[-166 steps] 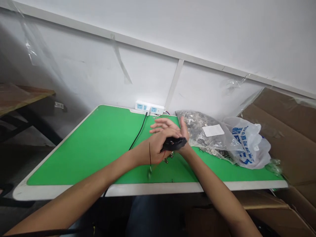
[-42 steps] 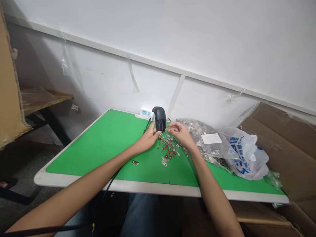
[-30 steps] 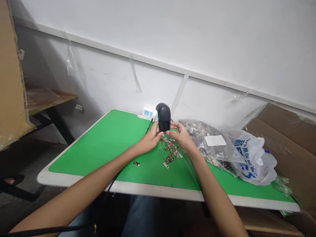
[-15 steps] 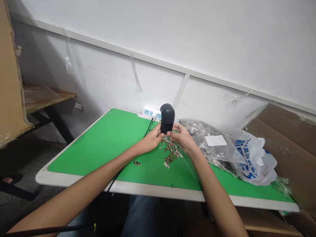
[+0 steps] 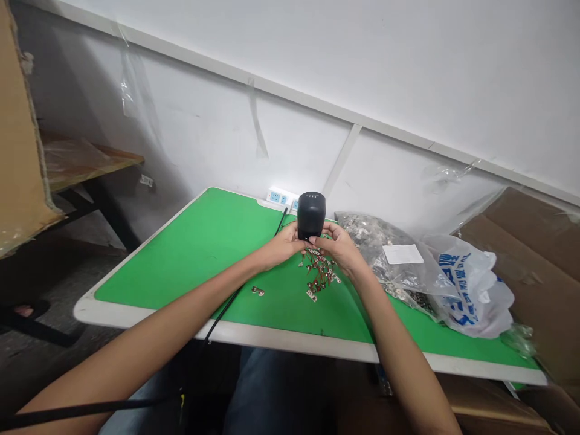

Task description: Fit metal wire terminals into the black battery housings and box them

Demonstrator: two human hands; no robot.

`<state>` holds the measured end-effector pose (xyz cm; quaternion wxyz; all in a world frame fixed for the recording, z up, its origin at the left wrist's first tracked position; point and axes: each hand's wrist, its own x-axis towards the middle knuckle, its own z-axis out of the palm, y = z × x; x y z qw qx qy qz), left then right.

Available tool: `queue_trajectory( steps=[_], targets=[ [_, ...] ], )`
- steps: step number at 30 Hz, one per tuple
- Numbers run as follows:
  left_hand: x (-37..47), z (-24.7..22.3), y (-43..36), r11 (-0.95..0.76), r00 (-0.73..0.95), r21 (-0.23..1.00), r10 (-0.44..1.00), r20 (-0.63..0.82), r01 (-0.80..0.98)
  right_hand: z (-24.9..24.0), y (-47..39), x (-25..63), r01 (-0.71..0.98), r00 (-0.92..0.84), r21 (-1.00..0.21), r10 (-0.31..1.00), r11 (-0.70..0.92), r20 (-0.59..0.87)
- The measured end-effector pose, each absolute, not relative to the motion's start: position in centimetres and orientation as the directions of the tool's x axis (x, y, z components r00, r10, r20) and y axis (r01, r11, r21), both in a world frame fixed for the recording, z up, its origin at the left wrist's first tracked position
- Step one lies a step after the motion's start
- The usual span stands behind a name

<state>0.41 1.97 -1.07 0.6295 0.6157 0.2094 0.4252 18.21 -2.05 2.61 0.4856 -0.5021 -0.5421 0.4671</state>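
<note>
A rounded black device is held upright between both hands over the green table. My left hand grips its lower left side, and my right hand has the lower right side, with both thumbs at its bottom edge. Just below the hands lies a loose pile of small metal parts with red wires. A separate small metal piece rests to the left of that pile. The fingertips behind the device are hidden.
A white power strip with a black cable stands by the wall. To the right are a clear bag of metal parts, a white plastic bag and cardboard. A wooden table is at the left.
The black device has turned so that its broad face and the small marks near its top show more. The camera view has shifted slightly; both hands keep their hold.
</note>
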Motion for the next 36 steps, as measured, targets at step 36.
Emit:
queue_trajectory(
  steps=[36],
  targets=[
    [0.2,1.3,1.4,0.048,0.427,0.996,0.904,-0.009,-0.081,0.9,-2.4,17.8,0.595,-0.227,-0.596,0.824,0.540,0.520]
  ],
)
